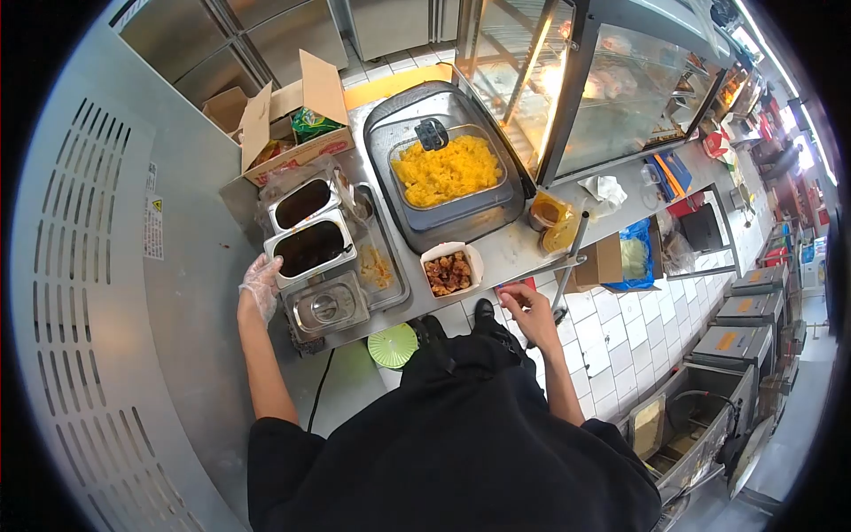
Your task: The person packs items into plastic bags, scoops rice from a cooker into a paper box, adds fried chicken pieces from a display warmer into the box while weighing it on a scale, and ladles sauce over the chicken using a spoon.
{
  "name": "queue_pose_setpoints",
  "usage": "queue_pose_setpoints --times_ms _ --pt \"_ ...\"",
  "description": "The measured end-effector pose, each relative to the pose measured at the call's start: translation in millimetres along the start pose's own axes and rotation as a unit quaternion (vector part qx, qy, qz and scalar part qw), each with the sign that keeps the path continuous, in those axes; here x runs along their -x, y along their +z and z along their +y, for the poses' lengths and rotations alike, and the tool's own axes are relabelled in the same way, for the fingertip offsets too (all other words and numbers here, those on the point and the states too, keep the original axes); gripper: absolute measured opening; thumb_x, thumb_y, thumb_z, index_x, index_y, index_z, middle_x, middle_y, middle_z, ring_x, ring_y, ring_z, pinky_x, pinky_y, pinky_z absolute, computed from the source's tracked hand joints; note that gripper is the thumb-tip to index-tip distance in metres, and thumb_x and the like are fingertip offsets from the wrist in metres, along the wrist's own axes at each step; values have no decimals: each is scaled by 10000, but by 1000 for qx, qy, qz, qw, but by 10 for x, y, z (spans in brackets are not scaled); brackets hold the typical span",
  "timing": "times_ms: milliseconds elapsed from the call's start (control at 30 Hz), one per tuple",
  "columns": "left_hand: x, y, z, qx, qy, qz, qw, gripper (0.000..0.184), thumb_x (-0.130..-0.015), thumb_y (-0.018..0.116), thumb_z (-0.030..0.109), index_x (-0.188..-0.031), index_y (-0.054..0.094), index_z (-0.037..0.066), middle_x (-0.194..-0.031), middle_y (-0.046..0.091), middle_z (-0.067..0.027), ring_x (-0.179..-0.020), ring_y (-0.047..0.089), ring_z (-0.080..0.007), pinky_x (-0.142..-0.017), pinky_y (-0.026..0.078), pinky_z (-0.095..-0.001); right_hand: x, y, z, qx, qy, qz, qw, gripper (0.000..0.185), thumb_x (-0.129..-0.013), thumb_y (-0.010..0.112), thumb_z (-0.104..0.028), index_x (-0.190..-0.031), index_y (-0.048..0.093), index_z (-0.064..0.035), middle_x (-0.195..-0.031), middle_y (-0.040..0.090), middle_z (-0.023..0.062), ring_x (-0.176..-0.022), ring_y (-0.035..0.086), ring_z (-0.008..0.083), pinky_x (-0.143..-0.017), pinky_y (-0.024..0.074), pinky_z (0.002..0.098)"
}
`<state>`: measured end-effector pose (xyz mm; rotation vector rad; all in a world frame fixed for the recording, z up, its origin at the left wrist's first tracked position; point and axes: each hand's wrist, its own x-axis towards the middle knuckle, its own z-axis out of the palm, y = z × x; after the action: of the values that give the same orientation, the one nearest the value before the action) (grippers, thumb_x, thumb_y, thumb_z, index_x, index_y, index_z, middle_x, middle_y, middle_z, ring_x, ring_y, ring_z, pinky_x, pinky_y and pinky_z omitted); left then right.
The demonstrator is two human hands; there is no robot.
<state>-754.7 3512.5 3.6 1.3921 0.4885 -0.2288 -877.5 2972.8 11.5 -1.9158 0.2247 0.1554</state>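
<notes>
My left hand [258,287], in a clear plastic glove, is at the near left corner of a metal pan [346,258] of dark sauce, its fingers closed on the rim. Just behind is a second pan [334,207] with dark contents. Closer to me sits a lidded metal container [330,304]. My bare right hand [531,316] hangs past the counter's front edge, fingers loosely curled and apart, with nothing visible in them. To its left, a paper box [478,263] of browned, glazed food pieces [448,274] stands on the counter edge.
A metal tray of yellow rice [448,170] sits inside a large dark pan [414,232]. An open cardboard box [321,89] with packets stands at the back left. A lit glass cabinet [612,97] borders the counter [496,257]. A sauce tub [544,213] sits right of the rice.
</notes>
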Motion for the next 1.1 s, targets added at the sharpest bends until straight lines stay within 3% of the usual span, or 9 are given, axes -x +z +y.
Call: queue_pose_setpoints --times_ms 267,433,500,600,700,800,833,967,1100 --pt "-288 -90 -209 -22 -51 -35 998 330 -880 749 192 -1167 606 116 -1010 685 -4 -879 669 -142 -809 546 -335 -56 94 -12 -1 6 33 999 225 -945 653 -192 -1025 708 11 -781 703 74 -713 621 113 -688 487 275" --pt "-287 -204 -326 -27 -66 -16 997 280 -874 767 213 -1068 576 146 -804 578 63 -656 537 -63 -599 428 -256 -159 125 136 16 -1 118 993 199 -939 658 -181 -1003 717 -1 -809 711 88 -755 650 135 -742 505 283" --pt "-291 -240 -399 -51 -53 -16 997 258 -873 775 228 -974 543 175 -709 449 100 -554 381 -31 -511 279 -238 -283 119 182 31 10 80 996 316 -935 671 -259 -1128 669 -9 -991 703 119 -872 663 177 -779 515 317" --pt "-373 -383 -373 -158 -106 -35 981 270 -904 740 298 -1001 585 99 -744 542 41 -612 484 -79 -577 397 -262 -542 208 275 44 -7 16 999 512 -920 682 -327 -1310 549 -23 -1203 639 185 -1027 660 264 -860 523 371" --pt "-95 -133 -168 -475 20 157 866 409 -910 726 354 -1108 594 21 -908 666 -64 -817 624 -167 -746 501 -332 -746 352 397 37 0 -57 998 608 -924 666 -350 -1400 462 -31 -1316 571 242 -1138 631 334 -930 514 417" --pt "15 -135 -192 -349 137 265 888 496 -902 733 373 -1197 582 4 -1117 679 -134 -1050 634 -223 -923 488 -367 -801 433 284 44 16 -95 994 595 -934 617 -306 -1422 435 -17 -1310 577 274 -1185 613 353 -962 504 427" --pt "54 -122 -207 -266 158 276 910 409 -900 750 293 -1168 604 20 -1163 660 -112 -1090 620 -195 -956 469 -333 -838 458 298 37 22 -96 994 583 -933 606 -300 -1413 445 -11 -1302 586 269 -1183 614 354 -964 502 424" --pt "580 247 -59 -201 222 263 917 298 -904 736 119 -1157 616 19 -1218 647 -112 -1106 609 -175 -999 453 -297 -1049 467 375 115 10 -131 985 537 -929 556 -268 -1379 487 18 -1284 615 243 -1165 622 354 -977 491 406" --pt "1052 728 12 -86 391 247 883 212 -931 694 114 -1094 619 0 -1165 669 -163 -1050 642 -220 -955 507 -352 -1010 238 13 19 61 -158 985 548 -930 496 -245 -1431 464 -25 -1335 589 205 -1261 550 311 -1048 422 372"
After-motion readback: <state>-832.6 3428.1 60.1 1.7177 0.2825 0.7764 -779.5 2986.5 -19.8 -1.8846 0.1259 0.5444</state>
